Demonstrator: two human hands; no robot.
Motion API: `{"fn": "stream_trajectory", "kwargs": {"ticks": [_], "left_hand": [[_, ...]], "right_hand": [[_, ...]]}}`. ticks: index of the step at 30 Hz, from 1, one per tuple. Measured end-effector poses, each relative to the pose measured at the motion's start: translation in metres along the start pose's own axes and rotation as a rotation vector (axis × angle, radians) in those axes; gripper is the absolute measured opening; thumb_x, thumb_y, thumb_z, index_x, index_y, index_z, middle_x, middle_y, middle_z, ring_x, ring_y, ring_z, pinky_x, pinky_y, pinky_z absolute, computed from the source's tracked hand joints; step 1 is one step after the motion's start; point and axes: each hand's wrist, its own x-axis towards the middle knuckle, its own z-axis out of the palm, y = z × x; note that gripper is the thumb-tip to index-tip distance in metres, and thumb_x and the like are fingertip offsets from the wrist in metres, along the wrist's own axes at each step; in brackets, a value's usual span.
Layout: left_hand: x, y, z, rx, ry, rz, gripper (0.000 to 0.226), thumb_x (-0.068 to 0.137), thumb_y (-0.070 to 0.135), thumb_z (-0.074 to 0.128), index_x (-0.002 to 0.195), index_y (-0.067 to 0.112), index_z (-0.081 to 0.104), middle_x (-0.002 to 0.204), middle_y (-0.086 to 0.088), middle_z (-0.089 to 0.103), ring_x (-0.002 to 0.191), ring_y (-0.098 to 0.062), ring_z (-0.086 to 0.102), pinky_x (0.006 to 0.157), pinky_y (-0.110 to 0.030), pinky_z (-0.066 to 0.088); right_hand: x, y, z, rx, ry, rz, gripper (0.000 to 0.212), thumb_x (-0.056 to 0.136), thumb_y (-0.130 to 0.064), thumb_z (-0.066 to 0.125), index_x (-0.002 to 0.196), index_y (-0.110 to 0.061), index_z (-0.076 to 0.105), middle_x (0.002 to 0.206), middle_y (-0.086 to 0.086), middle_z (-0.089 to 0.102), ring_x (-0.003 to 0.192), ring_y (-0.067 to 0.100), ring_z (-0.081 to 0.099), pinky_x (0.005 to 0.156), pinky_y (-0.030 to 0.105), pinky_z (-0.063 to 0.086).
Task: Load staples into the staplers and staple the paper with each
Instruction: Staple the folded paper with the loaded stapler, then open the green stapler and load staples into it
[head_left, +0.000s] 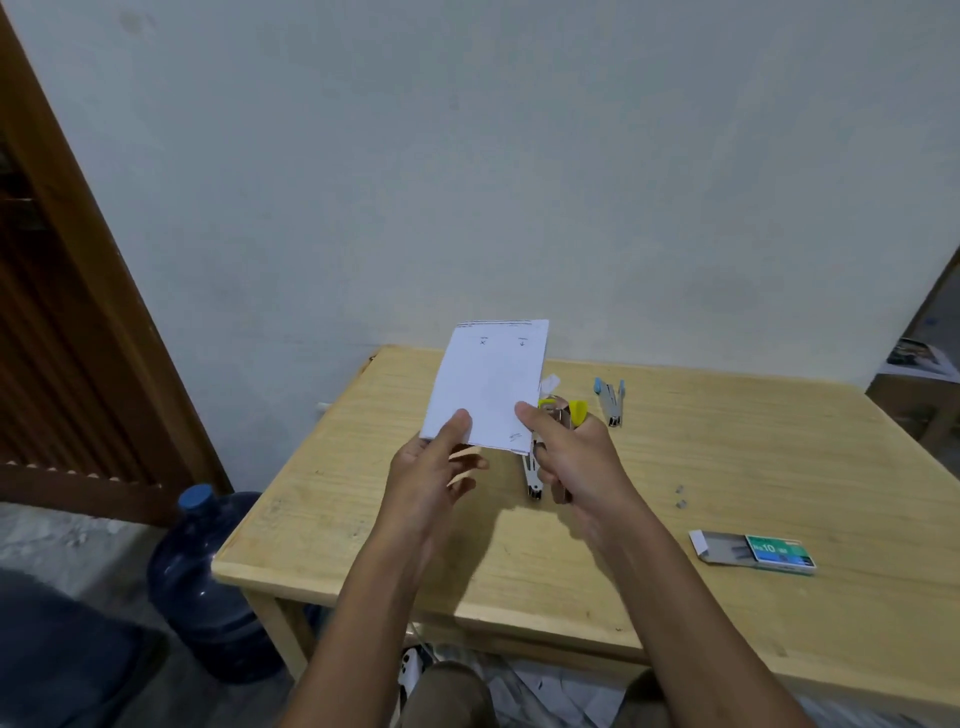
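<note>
My left hand (436, 467) pinches the paper (488, 384) at its lower edge, thumb on top. My right hand (571, 457) curls round the yellow stapler (566, 413) at the paper's 5 o'clock corner. A blue stapler (610, 400) lies at 3 o'clock and the staple box (769, 551) at 4, both on the table (363, 519).

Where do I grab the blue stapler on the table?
Come from above and pinch the blue stapler across its grey middle, probably. It lies flat on the table, its two blue-tipped arms spread apart toward the wall and joined at the near end, so the middle is narrow.
</note>
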Motion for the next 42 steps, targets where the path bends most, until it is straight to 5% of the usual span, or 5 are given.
{"fn": "stream_trajectory", "kwargs": {"ticks": [7,14,26,34,42], "left_hand": [[0.049,0.002,-0.037,0.334,0.402,0.141,0.023,0.091,0.023,0.065,0.110,0.011,0.063,0.094,-0.007,0.071,0.071,-0.020,0.066,0.060,-0.030,0.052],[0.083,-0.019,-0.059,1.121,0.559,0.249,0.051,0.088,0.036,0.060,0.134,0.024,0.043,0.139,-0.010,0.041,0.127,-0.031,0.038,0.105,-0.043,0.036],[0.107,-0.029,-0.046,1.505,0.287,0.228,0.032,0.097,0.034,0.040,0.115,0.019,0.062,0.126,-0.007,0.053,0.133,-0.027,0.038,0.111,-0.048,0.019],[0.058,-0.071,0.011,1.273,-0.134,0.465,0.074,0.088,0.065,0.043,0.152,0.032,0.029,0.162,0.003,0.022,0.150,-0.013,0.014,0.121,-0.041,0.018],[0.053,-0.064,0.017,1.421,-0.181,0.506,0.076,0.079,0.071,0.020,0.142,0.035,0.044,0.144,0.014,0.046,0.137,-0.008,0.034,0.116,-0.037,0.015]], "right_hand": [[0.010,-0.003,-0.009,-0.193,0.093,0.011,0.024,0.090,-0.033,0.066,0.093,-0.009,0.070,0.071,0.000,0.051,0.050,0.011,0.036,0.055,0.024,0.035],[0.013,0.002,-0.041,-0.244,0.048,0.039,0.014,0.090,-0.018,0.058,0.079,-0.019,0.050,0.081,0.010,0.043,0.059,0.020,0.032,0.059,0.033,0.032],[0.042,0.020,-0.111,-0.681,0.165,0.038,0.020,0.094,-0.019,0.057,0.079,-0.012,0.047,0.069,0.003,0.044,0.058,0.021,0.041,0.054,0.027,0.031],[0.118,0.040,-0.126,-1.252,0.406,0.087,0.022,0.094,-0.033,0.051,0.083,-0.013,0.049,0.108,0.013,0.061,0.079,0.029,0.056,0.065,0.030,0.039],[0.158,0.042,-0.119,-1.225,0.492,0.097,0.029,0.092,-0.039,0.052,0.095,-0.011,0.059,0.110,0.013,0.064,0.094,0.033,0.064,0.072,0.033,0.043]]}}
